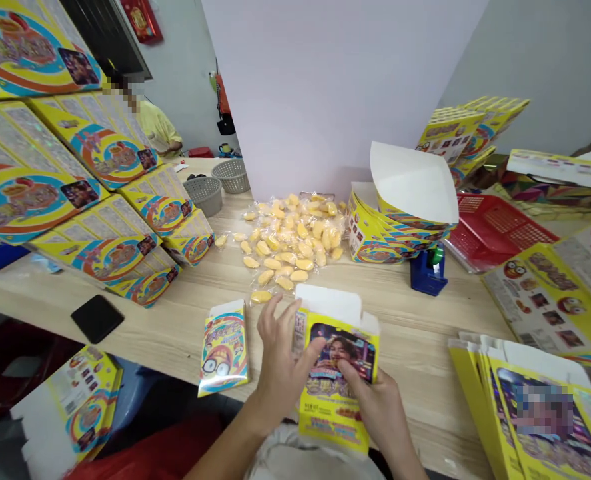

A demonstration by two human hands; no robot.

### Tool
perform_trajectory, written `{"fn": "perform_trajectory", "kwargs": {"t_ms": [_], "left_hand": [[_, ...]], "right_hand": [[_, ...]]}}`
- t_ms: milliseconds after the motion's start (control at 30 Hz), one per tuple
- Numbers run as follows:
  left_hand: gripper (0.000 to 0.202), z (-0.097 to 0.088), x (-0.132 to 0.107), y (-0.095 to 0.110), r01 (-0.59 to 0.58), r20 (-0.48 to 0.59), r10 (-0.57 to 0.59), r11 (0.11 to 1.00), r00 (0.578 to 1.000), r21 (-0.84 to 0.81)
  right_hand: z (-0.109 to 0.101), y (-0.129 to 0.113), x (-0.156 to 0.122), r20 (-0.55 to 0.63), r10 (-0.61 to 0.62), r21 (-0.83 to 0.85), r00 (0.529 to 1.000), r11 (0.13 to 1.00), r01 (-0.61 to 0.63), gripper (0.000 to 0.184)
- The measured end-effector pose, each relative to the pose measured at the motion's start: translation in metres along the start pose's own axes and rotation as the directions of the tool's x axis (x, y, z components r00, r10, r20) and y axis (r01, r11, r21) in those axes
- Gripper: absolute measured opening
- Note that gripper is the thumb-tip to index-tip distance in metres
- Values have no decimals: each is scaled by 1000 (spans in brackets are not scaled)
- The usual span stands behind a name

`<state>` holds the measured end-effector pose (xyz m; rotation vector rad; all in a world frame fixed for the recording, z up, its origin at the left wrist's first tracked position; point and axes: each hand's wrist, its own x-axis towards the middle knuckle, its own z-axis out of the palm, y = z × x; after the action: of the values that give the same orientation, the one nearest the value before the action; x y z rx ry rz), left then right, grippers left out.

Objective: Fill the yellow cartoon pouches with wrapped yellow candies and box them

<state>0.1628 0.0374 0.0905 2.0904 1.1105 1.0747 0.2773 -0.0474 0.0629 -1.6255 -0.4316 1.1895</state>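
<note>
Between my two hands is a yellow printed carton with a white flap standing up at its far end. My left hand grips its left edge, thumb lying on the front. From the right side my right hand holds it, thumb also on the printed face. Just beyond the carton lies a loose heap of yellow, individually wrapped pieces in clear film. A smaller colourful carton with a cartoon face lies to the left of my left hand.
Stacked cartons rise on the left, near a black phone. Flat cartons lean at right. Nested open cartons, a blue tape dispenser and a red basket stand behind. Grey baskets and a seated person are farther back.
</note>
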Motion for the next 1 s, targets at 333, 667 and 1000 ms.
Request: {"fn": "perform_trajectory", "kwargs": {"t_ms": [333,667,1000], "left_hand": [[27,1,-12,-15,342,485,-120,850,866,-400],[20,6,-11,-8,353,422,-157,826,893,-440],[22,0,-17,-5,206,481,7,898,877,-388]], "right_hand": [[-25,-7,20,-109,-548,-77,830,837,542,30],[-40,-21,31,207,-478,160,854,877,453,28],[-47,-71,26,445,-334,-109,831,901,421,19]]}}
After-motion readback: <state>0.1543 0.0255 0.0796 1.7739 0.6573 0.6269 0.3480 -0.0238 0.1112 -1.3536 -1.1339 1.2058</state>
